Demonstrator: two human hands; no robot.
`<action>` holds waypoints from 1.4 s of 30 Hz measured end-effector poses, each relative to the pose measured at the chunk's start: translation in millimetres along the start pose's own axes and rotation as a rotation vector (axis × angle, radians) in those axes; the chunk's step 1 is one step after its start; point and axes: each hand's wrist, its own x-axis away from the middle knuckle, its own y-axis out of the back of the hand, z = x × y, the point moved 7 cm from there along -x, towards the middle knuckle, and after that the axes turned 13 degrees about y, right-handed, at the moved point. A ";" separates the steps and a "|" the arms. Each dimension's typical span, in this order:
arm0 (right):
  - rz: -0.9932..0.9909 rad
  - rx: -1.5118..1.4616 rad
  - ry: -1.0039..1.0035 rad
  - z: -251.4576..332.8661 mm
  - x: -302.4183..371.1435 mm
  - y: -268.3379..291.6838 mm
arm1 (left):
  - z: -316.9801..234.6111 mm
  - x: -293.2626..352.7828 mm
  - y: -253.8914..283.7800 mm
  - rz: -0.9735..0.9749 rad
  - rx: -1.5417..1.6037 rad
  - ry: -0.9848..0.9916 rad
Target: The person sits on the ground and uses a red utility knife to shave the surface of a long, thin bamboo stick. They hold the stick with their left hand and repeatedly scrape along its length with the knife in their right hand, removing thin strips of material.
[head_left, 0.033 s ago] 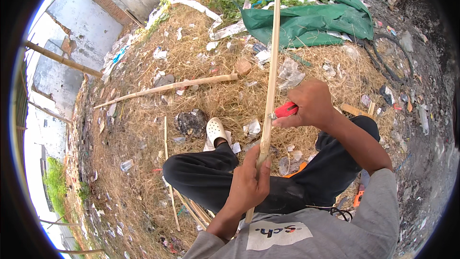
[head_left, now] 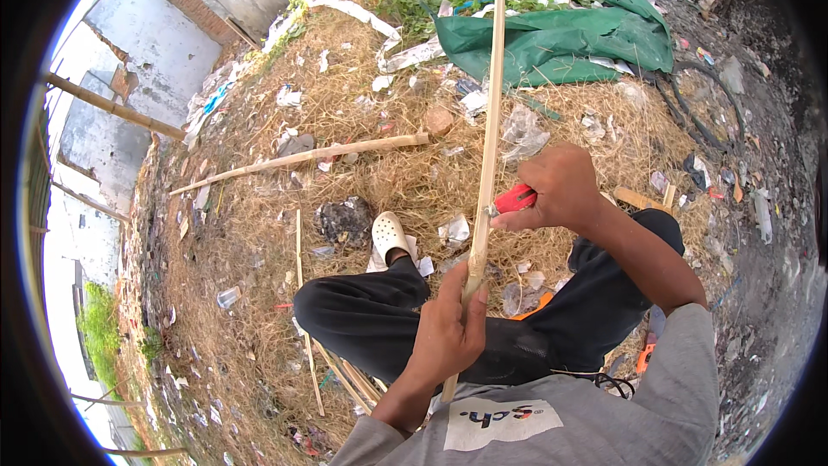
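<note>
A long pale bamboo strip [head_left: 492, 121] rises from my lap, tilted slightly right toward its far end. My left hand [head_left: 450, 324] is wrapped round its lower part, thumb on the near face. The strip's bottom end comes out below that hand, against my grey shirt. Higher up, my right hand [head_left: 556, 188] grips a red utility knife [head_left: 515, 198]. The knife's metal tip meets the strip's right edge; how far the blade reaches is hidden. Both my knees are bent in dark trousers, and one cream clog [head_left: 390, 233] shows beyond my left knee.
A thicker bamboo pole [head_left: 302, 158] lies on dry grass ahead to the left. Thin strips [head_left: 345, 380] lie beside my left thigh. A green tarp [head_left: 561, 39] spreads at the far side. A dark lump [head_left: 343, 220] sits near the clog, with litter scattered around.
</note>
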 end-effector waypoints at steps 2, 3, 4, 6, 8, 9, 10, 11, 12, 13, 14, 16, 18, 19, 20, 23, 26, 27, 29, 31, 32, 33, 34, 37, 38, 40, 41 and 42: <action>-0.004 0.000 -0.020 -3.0 -0.8 -0.7 | 0.9 0.7 0.9 0.013 0.004 0.025; -0.020 -0.002 -0.047 -7.1 -2.0 1.4 | 1.5 2.0 0.8 0.010 0.008 0.004; -0.036 -0.003 -0.074 -11.7 -3.1 3.2 | 3.7 4.1 0.2 0.008 0.012 -0.017; -0.072 0.065 -0.068 -20.9 -1.9 4.3 | 6.9 9.3 -0.4 0.015 0.021 -0.021; -0.097 0.098 -0.073 -25.3 -1.9 3.3 | 9.8 14.7 -0.7 0.033 0.032 0.015; -0.100 0.097 -0.085 -26.4 -1.2 2.2 | 11.3 16.2 -1.4 0.045 0.038 0.018; -0.104 0.096 -0.097 -27.6 -0.8 1.5 | 12.9 17.6 -1.8 0.057 0.043 0.022; -0.082 0.070 -0.112 -29.6 -1.0 0.4 | 14.4 19.2 -2.2 0.067 0.049 0.027; -0.061 0.045 -0.126 -32.1 -1.8 0.7 | 16.6 20.6 -1.7 0.071 0.046 0.041; -0.041 0.019 -0.140 -34.7 -2.1 -0.3 | 18.8 22.4 -1.0 0.075 0.044 0.055; -0.047 0.020 -0.178 -39.1 -0.8 -0.6 | 20.9 24.2 -0.1 0.078 0.042 0.069; -0.062 0.025 -0.260 -47.5 3.0 -0.7 | 21.2 28.8 1.1 0.112 0.007 0.074; -0.053 0.040 -0.245 -49.7 0.4 0.6 | 23.3 33.1 1.6 0.124 -0.001 0.067; -0.048 0.048 -0.237 -50.4 -0.9 1.4 | 25.6 35.3 1.6 0.118 0.010 0.057; -0.056 0.053 -0.240 -51.3 -0.6 1.4 | 26.9 37.3 2.1 0.111 0.020 0.047; -0.068 0.073 -0.279 -58.9 1.8 0.7 | 28.7 42.7 2.3 0.134 0.017 0.081; -0.044 0.117 -0.313 -66.8 0.8 6.3 | 37.7 50.9 3.4 0.137 -0.022 0.063; -0.054 0.122 -0.339 -70.3 2.5 6.4 | 38.7 52.0 2.8 0.147 -0.021 0.075; -0.075 0.135 -0.393 -81.5 4.8 5.3 | 39.2 54.7 1.5 0.168 -0.017 0.098; -0.098 0.119 -0.674 -126.6 18.9 13.2 | 37.0 66.4 -2.0 0.253 0.029 0.096; -0.112 0.109 -0.813 -152.1 28.1 19.0 | 37.3 74.2 -3.5 0.293 0.050 0.095; -0.066 0.125 -0.832 -171.9 33.5 30.5 | 44.6 81.1 -6.1 0.320 0.057 0.122; -0.093 0.150 -0.802 -174.2 37.4 38.3 | 53.7 87.2 -9.4 0.343 0.063 0.146; -0.050 0.127 -0.818 -170.7 45.8 35.0 | 61.3 91.2 -9.7 0.336 0.062 0.167; -0.014 0.104 -0.841 -166.1 50.8 31.4 | 60.0 86.3 -9.2 0.316 0.066 0.153; -0.033 0.026 -0.752 -126.2 36.9 26.4 | 60.2 81.1 -8.5 0.257 0.064 0.137; -0.049 -0.014 -0.703 -105.0 28.4 22.9 | 59.4 74.9 -9.0 0.210 0.054 0.122; -0.014 -0.001 -0.597 -85.4 26.0 14.2 | 57.7 67.6 -8.4 0.164 0.044 0.104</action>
